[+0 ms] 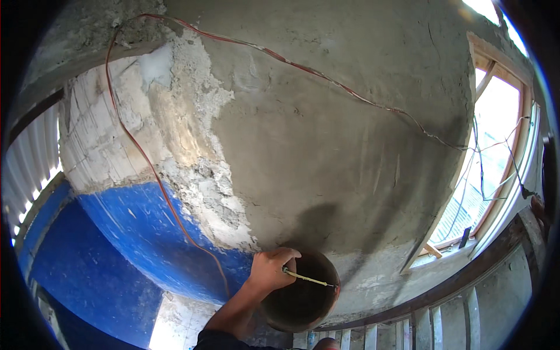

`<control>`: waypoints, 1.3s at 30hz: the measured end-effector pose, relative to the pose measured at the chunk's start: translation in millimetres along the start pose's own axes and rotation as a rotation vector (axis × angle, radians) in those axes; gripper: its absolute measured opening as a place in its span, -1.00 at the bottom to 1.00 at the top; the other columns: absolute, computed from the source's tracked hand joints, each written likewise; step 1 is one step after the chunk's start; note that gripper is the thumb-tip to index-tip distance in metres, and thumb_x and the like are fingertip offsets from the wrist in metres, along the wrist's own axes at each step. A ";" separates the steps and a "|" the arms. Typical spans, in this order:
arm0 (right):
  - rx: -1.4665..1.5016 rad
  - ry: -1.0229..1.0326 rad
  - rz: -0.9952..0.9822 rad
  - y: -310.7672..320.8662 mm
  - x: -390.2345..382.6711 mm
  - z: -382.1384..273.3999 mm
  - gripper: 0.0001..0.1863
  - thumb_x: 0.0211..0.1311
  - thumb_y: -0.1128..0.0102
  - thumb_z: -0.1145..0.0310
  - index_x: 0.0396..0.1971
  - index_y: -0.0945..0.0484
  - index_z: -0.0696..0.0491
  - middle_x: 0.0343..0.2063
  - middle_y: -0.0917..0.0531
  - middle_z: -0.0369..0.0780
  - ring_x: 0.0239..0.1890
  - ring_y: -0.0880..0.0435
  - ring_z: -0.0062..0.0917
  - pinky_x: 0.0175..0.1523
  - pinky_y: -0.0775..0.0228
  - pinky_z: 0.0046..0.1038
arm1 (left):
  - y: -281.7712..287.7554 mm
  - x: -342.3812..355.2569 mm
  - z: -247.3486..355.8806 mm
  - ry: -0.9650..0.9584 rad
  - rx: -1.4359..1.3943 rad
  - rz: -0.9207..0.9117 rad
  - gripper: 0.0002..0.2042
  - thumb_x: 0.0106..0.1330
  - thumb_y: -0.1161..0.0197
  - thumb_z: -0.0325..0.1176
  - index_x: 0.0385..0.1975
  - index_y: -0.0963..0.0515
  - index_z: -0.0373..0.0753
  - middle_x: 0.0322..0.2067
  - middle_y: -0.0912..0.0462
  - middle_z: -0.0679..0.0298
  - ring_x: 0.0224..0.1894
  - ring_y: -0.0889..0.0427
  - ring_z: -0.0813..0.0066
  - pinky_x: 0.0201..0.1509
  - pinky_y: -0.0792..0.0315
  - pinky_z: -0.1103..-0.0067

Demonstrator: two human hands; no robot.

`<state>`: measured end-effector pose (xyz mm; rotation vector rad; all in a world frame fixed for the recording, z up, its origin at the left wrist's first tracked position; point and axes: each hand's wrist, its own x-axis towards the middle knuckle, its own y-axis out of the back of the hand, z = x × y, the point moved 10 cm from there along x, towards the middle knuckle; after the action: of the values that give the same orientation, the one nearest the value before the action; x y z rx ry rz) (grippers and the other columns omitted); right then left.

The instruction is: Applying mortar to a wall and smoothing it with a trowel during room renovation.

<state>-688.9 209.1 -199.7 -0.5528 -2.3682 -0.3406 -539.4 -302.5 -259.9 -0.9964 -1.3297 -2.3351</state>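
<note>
My left hand (273, 270) reaches up from the lower edge in a dark sleeve. Its fingers are closed at the left rim of a round, dark bucket (303, 304). A thin, pale yellowish handle (309, 279) runs from those fingers across the bucket's mouth to its right rim. The inside of the bucket is dark, so its contents cannot be made out. My right hand does not show plainly. A small skin-toned shape at the lower edge, just right of the bucket, is too cut off to identify.
Ahead stands a grey plastered wall (338, 151), with rough plaster and blue paint (146, 227) on its left. A reddish cable (169, 198) loops across it. At right are a wood-framed window (496, 134) and hanging wires (481, 169). Slatted boards (408, 332) curve along the lower right.
</note>
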 end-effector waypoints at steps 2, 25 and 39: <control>-0.004 0.012 -0.026 -9.1 -1.9 0.1 -0.57 0.40 -0.11 0.03 0.00 -0.56 0.09 -0.42 -0.55 -0.31 -0.42 -0.44 -0.64 -0.25 -0.33 -0.57 | 13.1 -8.7 -12.4 0.006 0.028 0.012 -0.68 -0.23 -0.34 -0.51 -0.37 -0.63 -0.10 -0.50 -0.69 0.42 -0.49 -0.70 0.35 -0.44 -0.57 0.49; -0.757 -0.719 -0.653 221.4 -357.4 1.0 -0.60 0.37 -0.17 0.11 0.05 -0.52 0.05 -0.43 -0.52 -0.32 -0.43 -0.42 -0.66 -0.30 -0.32 -0.57 | 69.5 -184.4 -47.5 0.249 0.427 0.262 -0.89 0.07 -0.29 -0.55 -0.44 -0.71 -0.21 -0.75 -0.45 0.34 -0.78 -0.20 0.63 -0.66 -0.07 0.57; -0.808 -0.514 -0.819 177.9 -339.7 11.1 -0.61 0.36 -0.20 0.16 0.08 -0.50 0.03 -0.43 -0.51 -0.33 -0.44 -0.41 -0.67 -0.32 -0.31 -0.58 | 37.7 -188.8 -67.4 0.204 0.327 0.171 -0.89 0.05 -0.27 -0.59 -0.46 -0.67 -0.22 -0.52 -0.71 0.21 -0.65 -0.60 0.45 -0.56 -0.42 0.57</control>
<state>-378.6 268.2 -417.4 0.0596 -2.7981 -1.7394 -411.1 -397.1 -387.2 -0.7201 -1.4222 -1.9530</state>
